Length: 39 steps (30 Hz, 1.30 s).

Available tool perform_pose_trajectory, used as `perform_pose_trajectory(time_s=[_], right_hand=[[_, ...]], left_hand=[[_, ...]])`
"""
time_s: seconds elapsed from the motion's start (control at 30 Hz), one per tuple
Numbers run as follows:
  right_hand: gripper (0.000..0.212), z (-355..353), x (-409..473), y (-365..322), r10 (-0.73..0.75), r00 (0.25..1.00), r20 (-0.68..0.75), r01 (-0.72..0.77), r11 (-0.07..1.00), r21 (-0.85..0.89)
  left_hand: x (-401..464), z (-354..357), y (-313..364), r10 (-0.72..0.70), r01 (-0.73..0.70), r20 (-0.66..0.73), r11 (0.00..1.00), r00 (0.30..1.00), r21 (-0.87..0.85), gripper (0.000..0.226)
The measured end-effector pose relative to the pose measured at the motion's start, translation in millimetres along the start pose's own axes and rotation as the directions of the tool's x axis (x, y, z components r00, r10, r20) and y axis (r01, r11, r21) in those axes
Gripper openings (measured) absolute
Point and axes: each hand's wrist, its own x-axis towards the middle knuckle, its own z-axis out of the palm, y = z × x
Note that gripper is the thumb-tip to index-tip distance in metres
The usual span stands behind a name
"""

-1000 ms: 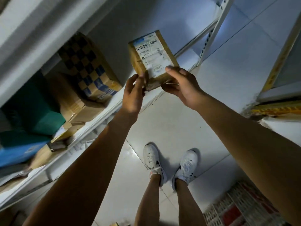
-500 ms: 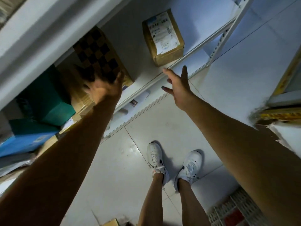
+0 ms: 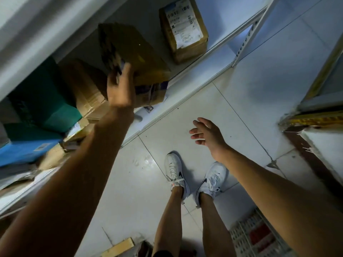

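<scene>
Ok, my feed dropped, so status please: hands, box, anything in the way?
Left hand grips checkered box, tilted. Right hand open, empty. Brown carton close on its left; labelled box apart on the right.

The checkered box (image 3: 141, 58) is brown cardboard, its printed pattern dull and blurred. The parcel (image 3: 187, 47) is plain matt cardboard with a white paper label (image 3: 182, 21) that is smooth and faintly shiny. The shelf (image 3: 222, 44) is smooth, white-painted metal. The green box (image 3: 59, 112) looks matt. The floor (image 3: 250, 93) is pale glazed tile, glossy, with thin dark joints. The shoes (image 3: 175, 169) look smooth and white. The crate (image 3: 241, 236) is white plastic lattice.
</scene>
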Motion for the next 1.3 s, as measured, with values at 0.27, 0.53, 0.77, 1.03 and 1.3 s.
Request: perform_pose_trajectory(time_s=[0.27,0.53,0.77,1.03,1.3], right_hand=[[0.068,26,-2,-34,0.043,0.944,0.327,-0.079,0.992,0.098],[0.089,37,3,-41,-0.011,0.901,0.434,-0.128,0.949,0.290],[0.066,11,-4,-41,-0.050,0.916,0.399,0.002,0.993,0.119],[0.064,-26,-10,-17,-0.051,0.955,0.292,0.015,0.992,0.123],[0.078,-100,-37,-1,-0.110,0.987,0.119,0.077,0.963,0.259]], left_hand=[[-100,-25,-45,-0.187,0.340,0.331,0.797,0.925,-0.499,0.077],[-113,-13,-84,-0.181,0.507,0.522,0.628,0.833,-0.590,0.066],[-88,-33,-117,-0.345,0.534,0.478,0.773,0.808,-0.344,0.060],[-78,-9,-114,-0.108,0.028,0.499,0.986,0.860,0.165,0.057],[-80,72,-98,-0.213,0.001,0.550,0.933,0.808,0.361,0.070]])
